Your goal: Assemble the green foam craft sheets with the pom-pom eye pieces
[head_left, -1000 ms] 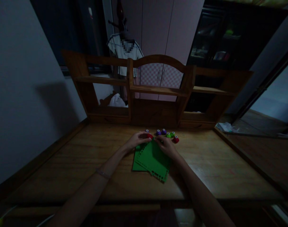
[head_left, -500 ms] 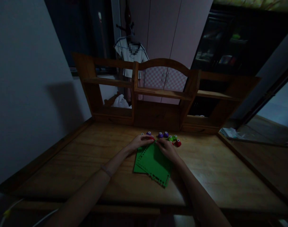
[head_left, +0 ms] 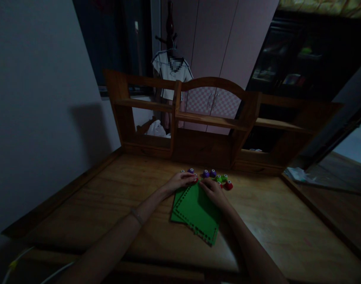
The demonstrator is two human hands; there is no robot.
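Two green sheets (head_left: pixel 198 209), overlapping at an angle, lie on the table with rows of small dark holes or marks along their edges. At the top corner of the upper sheet, my right hand (head_left: pixel 215 193) has its fingers closed on the green material. Just left of that corner is my left hand (head_left: pixel 178 184), its fingers pressed together beside a small red piece (head_left: pixel 195 178); what they pinch is hidden. Behind the hands sit several small knobbed pieces with pale round tops, including a purple piece (head_left: pixel 206 173), a green piece (head_left: pixel 218 178) and another red piece (head_left: pixel 229 185).
The wooden table (head_left: pixel 109 205) has a raised shelf unit (head_left: pixel 210 118) along its back. A wall (head_left: pixel 44 98) stands at the left. Clear plastic wrapping (head_left: pixel 297 173) lies at the right rear, and a white cable (head_left: pixel 58 272) hangs by the front left edge.
The whole view has shifted, so the scene sits slightly right and lower. Both hands stay at the sheet's top corner, with the fingertips now a little further apart.
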